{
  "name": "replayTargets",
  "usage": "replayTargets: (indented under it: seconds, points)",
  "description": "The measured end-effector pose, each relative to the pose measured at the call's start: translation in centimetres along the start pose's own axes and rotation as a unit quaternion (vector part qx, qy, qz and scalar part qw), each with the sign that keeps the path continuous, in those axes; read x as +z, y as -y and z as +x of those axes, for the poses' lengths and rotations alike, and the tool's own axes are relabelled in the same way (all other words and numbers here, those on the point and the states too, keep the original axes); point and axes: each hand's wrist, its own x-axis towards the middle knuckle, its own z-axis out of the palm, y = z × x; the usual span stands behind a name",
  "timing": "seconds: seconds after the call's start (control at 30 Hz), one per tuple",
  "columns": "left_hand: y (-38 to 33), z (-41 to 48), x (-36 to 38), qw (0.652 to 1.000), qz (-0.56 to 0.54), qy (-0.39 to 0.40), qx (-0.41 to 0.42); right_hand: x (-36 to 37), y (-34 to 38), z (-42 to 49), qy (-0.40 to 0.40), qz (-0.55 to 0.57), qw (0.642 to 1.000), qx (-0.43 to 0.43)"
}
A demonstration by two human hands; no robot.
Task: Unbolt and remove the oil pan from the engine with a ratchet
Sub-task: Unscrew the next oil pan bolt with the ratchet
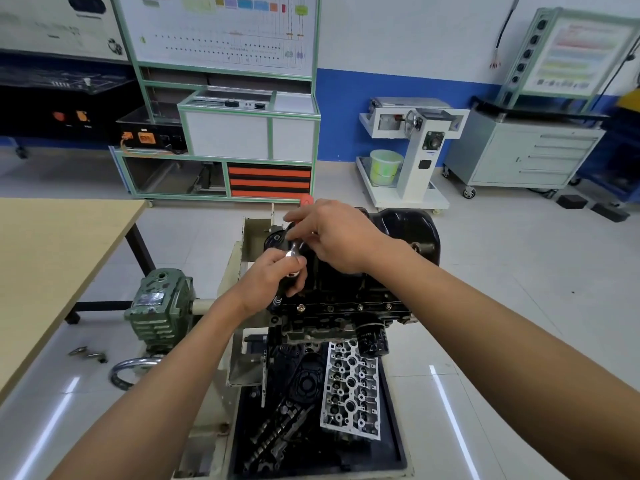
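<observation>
A black oil pan (412, 233) sits on top of the upturned engine block (332, 313), which is mounted on a stand. Bolts show along the pan's near flange (360, 307). My left hand (270, 282) grips the chrome ratchet (294, 252) at its lower end, over the pan's left near corner. My right hand (332, 233) reaches across from the right and pinches the ratchet's upper part with its fingertips. Both hands hide most of the tool and the pan's left end.
A tray (394, 445) below the engine holds a cylinder head (349, 386), a camshaft and dark parts. A black oil filter (372, 341) juts from the block. A green gearbox (159, 306) stands at the left, beside a wooden table (52, 265). Cabinets line the far wall.
</observation>
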Motion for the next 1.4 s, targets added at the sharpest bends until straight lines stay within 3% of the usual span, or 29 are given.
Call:
replayTargets:
  seconds: [0.23,0.37,0.5,0.6,0.77,0.9,1.0,1.17,1.27,1.4]
  points:
    - [0.3,0.2,0.2,0.991,-0.010,-0.131,0.002,-1.3,0.3,-1.5,0.016,-0.081,0.994,0.073]
    - [0.5,0.6,0.4,0.985,-0.034,-0.171,0.001,-1.5,2.1,-2.6,0.112,-0.037,0.989,0.092]
    - [0.4,0.8,1.0,0.978,-0.068,-0.196,-0.006,-0.3,4.6,-3.5,0.084,0.020,0.994,0.060]
    - [0.3,0.8,0.7,0.978,-0.080,-0.190,-0.008,-0.3,4.8,-3.6,0.084,0.041,0.994,0.063]
    - [0.1,0.9,-0.7,0.993,-0.049,-0.108,0.017,-1.7,2.5,-3.0,0.179,-0.009,0.978,0.105]
    - [0.3,0.5,-1.3,0.999,-0.045,-0.009,0.020,-1.8,1.0,-2.0,0.064,-0.129,0.983,0.115]
    - [0.4,0.6,-0.9,0.998,-0.056,0.020,0.018,-0.7,0.0,-1.1,0.030,-0.074,0.993,0.087]
    - [0.5,0.7,-1.4,0.998,-0.054,0.027,0.003,0.8,-0.3,-1.0,0.020,0.070,0.996,0.055]
    - [0.6,0.7,-1.7,0.999,-0.045,0.015,0.001,1.0,-0.8,-1.0,0.011,0.057,0.997,0.053]
    - [0.9,0.9,-1.6,0.996,-0.060,-0.059,-0.008,0.3,-1.2,-1.2,-0.026,-0.016,0.998,0.054]
